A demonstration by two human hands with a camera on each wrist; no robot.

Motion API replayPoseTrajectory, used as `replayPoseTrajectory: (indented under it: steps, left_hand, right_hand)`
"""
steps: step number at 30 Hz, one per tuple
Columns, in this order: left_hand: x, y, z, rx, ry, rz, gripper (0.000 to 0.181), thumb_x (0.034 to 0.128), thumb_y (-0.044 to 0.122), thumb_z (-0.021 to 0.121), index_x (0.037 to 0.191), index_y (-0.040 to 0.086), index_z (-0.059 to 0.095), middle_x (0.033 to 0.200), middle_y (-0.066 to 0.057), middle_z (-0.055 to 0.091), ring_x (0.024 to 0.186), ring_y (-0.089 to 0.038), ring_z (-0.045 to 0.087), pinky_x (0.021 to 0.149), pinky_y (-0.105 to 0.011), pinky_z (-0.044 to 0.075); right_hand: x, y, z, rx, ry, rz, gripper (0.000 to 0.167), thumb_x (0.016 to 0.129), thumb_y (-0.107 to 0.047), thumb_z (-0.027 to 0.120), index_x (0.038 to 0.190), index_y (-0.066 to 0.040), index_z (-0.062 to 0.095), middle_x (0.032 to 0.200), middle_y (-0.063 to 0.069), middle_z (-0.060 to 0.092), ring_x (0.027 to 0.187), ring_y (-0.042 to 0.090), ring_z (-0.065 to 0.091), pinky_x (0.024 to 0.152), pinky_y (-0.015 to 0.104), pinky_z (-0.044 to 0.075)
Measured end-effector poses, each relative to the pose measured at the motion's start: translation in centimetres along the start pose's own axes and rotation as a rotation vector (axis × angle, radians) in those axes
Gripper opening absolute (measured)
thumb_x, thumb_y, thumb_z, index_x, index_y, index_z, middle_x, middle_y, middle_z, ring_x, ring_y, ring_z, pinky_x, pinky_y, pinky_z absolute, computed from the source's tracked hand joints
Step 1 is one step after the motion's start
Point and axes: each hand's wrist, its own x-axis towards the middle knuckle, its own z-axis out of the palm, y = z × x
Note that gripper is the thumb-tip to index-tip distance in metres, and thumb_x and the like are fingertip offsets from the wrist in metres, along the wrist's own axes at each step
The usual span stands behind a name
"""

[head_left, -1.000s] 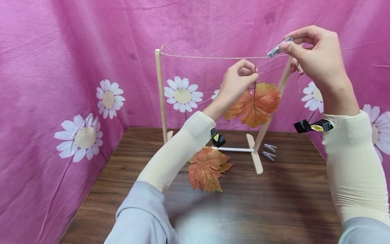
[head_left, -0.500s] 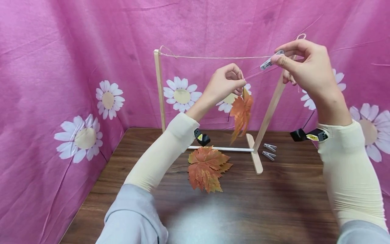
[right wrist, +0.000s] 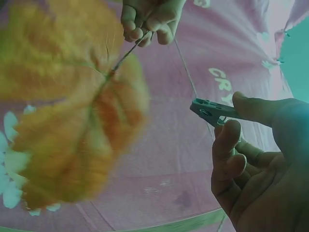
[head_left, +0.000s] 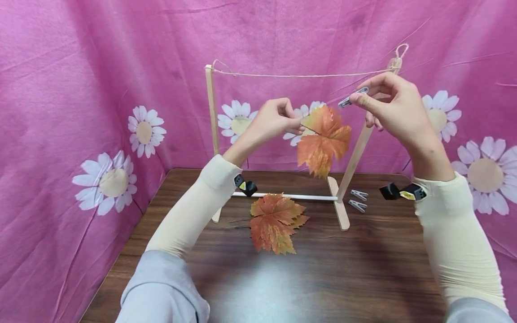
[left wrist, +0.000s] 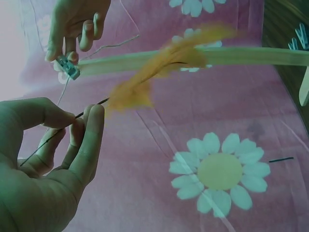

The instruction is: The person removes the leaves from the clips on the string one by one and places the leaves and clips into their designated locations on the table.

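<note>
My left hand point(head_left: 276, 119) pinches the thin dark stem of an orange maple leaf point(head_left: 326, 141); the leaf spreads out to the right, in the air below the string point(head_left: 282, 76). In the left wrist view the stem point(left wrist: 58, 129) passes between thumb and fingers. My right hand point(head_left: 397, 105) grips a grey clothespin point(head_left: 353, 97) by its handle end, thumb on one side and fingers on the other. The clothespin point(right wrist: 212, 110) is apart from the leaf and, in the head view, sits below the string. Further orange leaves point(head_left: 276, 224) lie on the table, overlapping.
The string runs between two wooden posts point(head_left: 212, 112) of a stand with a white crossbar point(head_left: 307, 197). Two grey clothespins point(head_left: 357, 205) lie on the brown table point(head_left: 323, 278) right of the stand's foot point(head_left: 339, 211). Pink cloth with daisies hangs behind.
Both hands have come down from the string, the left also moving leftward. The leaf has swung edge-on and back to face me. The right hand keeps its clothespin.
</note>
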Motion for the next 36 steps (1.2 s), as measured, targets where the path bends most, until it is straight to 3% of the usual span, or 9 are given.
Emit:
replayPoseTrajectory:
  steps: [4,8,13,20,23,29,33,36]
  left_hand:
    - [-0.8,-0.6,-0.7,0.1,0.021,-0.007,0.021,0.0961,0.002,0.069,0.081,0.007,0.056,0.088,-0.011,0.077,0.088,-0.023,0.081,0.087,-0.028,0.064]
    - [-1.6,-1.4,-1.5,0.195,0.051,0.035,0.02,0.0902,0.002,0.07,0.078,0.011,0.056,0.087,-0.004,0.076,0.081,-0.013,0.073,0.077,-0.022,0.056]
    - [-2.7,-2.6,-2.3,0.163,0.08,0.093,0.023,0.0872,-0.004,0.065,0.075,0.01,0.051,0.082,0.0,0.064,0.073,-0.008,0.057,0.068,-0.021,0.045]
    - [-4.6,-4.1,-3.2,0.146,0.091,0.157,0.023,0.0888,-0.005,0.062,0.08,0.011,0.048,0.081,-0.001,0.056,0.073,-0.009,0.054,0.069,-0.022,0.043]
    - [-5.3,-4.7,-3.5,0.158,0.087,0.177,0.023,0.0892,-0.006,0.062,0.082,0.011,0.048,0.081,-0.001,0.054,0.073,-0.009,0.052,0.068,-0.022,0.041]
    - [-6.0,-5.3,-3.9,0.21,0.091,0.157,0.01,0.0896,-0.002,0.064,0.095,0.006,0.062,0.087,-0.002,0.061,0.074,-0.01,0.056,0.068,-0.022,0.044]
    - [-6.3,-5.6,-4.2,0.297,0.107,0.121,0.019,0.092,0.003,0.061,0.105,0.005,0.076,0.085,-0.003,0.068,0.07,-0.01,0.053,0.067,-0.023,0.044]
    - [-6.5,-5.9,-4.5,0.364,0.122,0.09,0.022,0.0927,0.007,0.061,0.102,0.009,0.08,0.082,-0.003,0.071,0.069,-0.01,0.053,0.065,-0.024,0.043]
  right_hand:
    - [-0.5,0.7,0.3,0.001,-0.01,0.018,0.021,0.098,-0.022,0.079,0.113,-0.016,0.066,0.082,-0.011,0.076,0.044,0.007,0.057,0.04,0.024,0.037]
    - [-1.1,1.7,0.6,-0.002,-0.021,-0.002,0.023,0.1,-0.02,0.076,0.123,-0.018,0.07,0.086,-0.01,0.075,0.047,0.008,0.06,0.04,0.023,0.039]
    - [-2.0,2.9,0.7,-0.019,-0.03,0.005,0.026,0.102,-0.022,0.074,0.128,-0.02,0.074,0.084,-0.009,0.073,0.049,0.009,0.06,0.042,0.023,0.04]
    - [-3.3,4.4,1.0,-0.032,-0.031,0.029,0.021,0.102,-0.025,0.073,0.121,-0.016,0.073,0.068,-0.004,0.067,0.047,0.01,0.054,0.042,0.024,0.04]
    - [-3.7,5.1,1.1,-0.032,-0.033,0.054,0.022,0.102,-0.026,0.073,0.122,-0.016,0.072,0.068,-0.006,0.066,0.047,0.009,0.054,0.043,0.024,0.042]
    - [-4.3,6.1,1.0,0.03,-0.029,0.089,0.022,0.103,-0.024,0.073,0.123,-0.015,0.071,0.072,-0.006,0.067,0.049,0.009,0.055,0.046,0.024,0.046]
    - [-4.5,6.5,1.1,0.088,-0.027,0.093,0.024,0.102,-0.021,0.073,0.123,-0.011,0.071,0.076,-0.003,0.069,0.05,0.008,0.055,0.049,0.022,0.05]
    - [-4.7,6.9,1.1,0.102,-0.024,0.09,0.022,0.103,-0.019,0.072,0.122,-0.011,0.071,0.08,-0.004,0.072,0.051,0.006,0.056,0.05,0.021,0.052]
